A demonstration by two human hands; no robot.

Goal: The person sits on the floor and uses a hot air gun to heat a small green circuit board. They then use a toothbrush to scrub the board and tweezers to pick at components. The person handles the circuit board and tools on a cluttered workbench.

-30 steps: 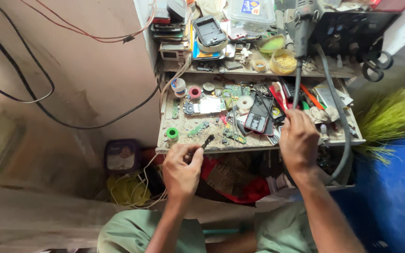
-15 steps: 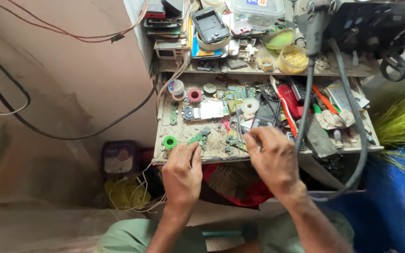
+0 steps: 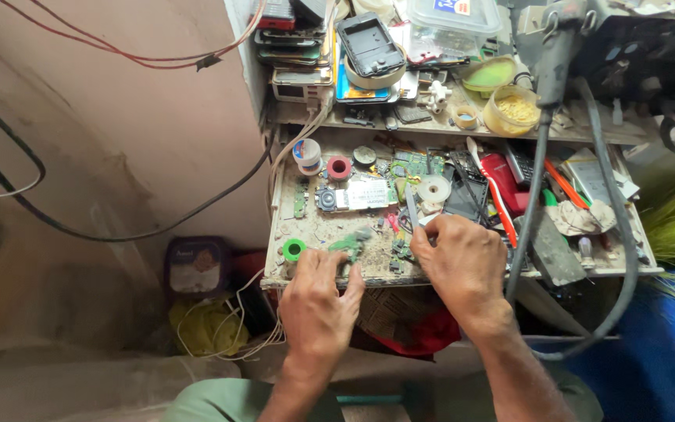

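My left hand (image 3: 318,301) rests at the front edge of a cluttered work tray (image 3: 306,275), its fingertips pressing on a small green circuit board (image 3: 351,245). My right hand (image 3: 464,264) is just to the right of it, over the tray's middle, fingers closed around a thin grey metal tool (image 3: 411,209) that points away from me. The two hands are a few centimetres apart. In front of the tool lies a phone board with a white label (image 3: 358,194).
A green tape roll (image 3: 294,249), a red roll (image 3: 339,167), a white roll (image 3: 434,188) and a red-handled tool (image 3: 500,181) lie on the tray. A thick black hose (image 3: 535,184) hangs at the right. Stacked phones (image 3: 289,48) and a yellow-filled jar (image 3: 514,110) crowd the shelf behind.
My right hand has moved left from the tray's right side to its middle. My left hand has slid forward onto the green board at the front edge.
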